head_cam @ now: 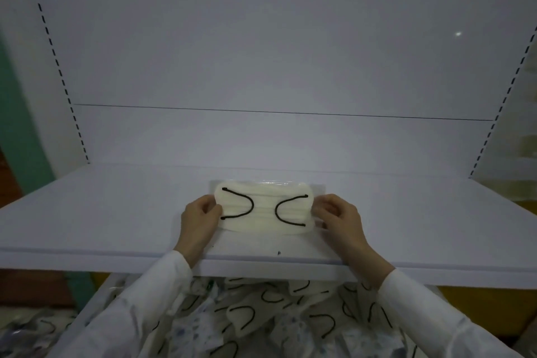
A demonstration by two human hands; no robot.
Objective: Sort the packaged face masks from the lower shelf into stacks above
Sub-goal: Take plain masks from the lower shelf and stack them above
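A cream face mask with black ear loops, sealed in a clear packet, lies flat on the white upper shelf near its front edge. My left hand pinches the packet's left end. My right hand pinches its right end. Below the shelf edge, a loose heap of several packaged masks, cream and patterned, fills the lower shelf between my white sleeves.
The white back panel rises behind the shelf, with slotted uprights at both sides. More packets lie at the lower left. A green wall shows at far left.
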